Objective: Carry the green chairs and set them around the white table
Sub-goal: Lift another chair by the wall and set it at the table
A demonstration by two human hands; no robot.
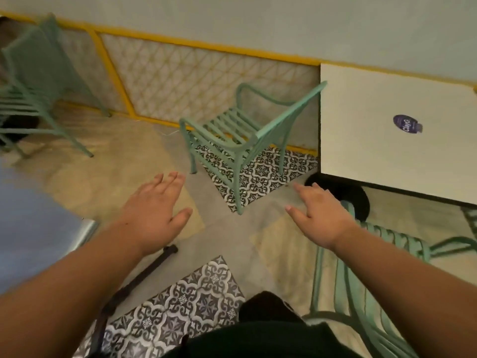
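A green metal chair stands on the floor at the left side of the white table, its back against the table's edge. A second green chair sits at the table's near side, under my right forearm. More green chairs are stacked at the far left by the wall. My left hand and my right hand both hover with fingers spread, holding nothing, short of the first chair.
A yellow-framed lattice panel runs along the wall behind the chairs. A round purple sticker is on the tabletop. The table's black base shows beneath it. Another table's metal edge and black leg are at the left.
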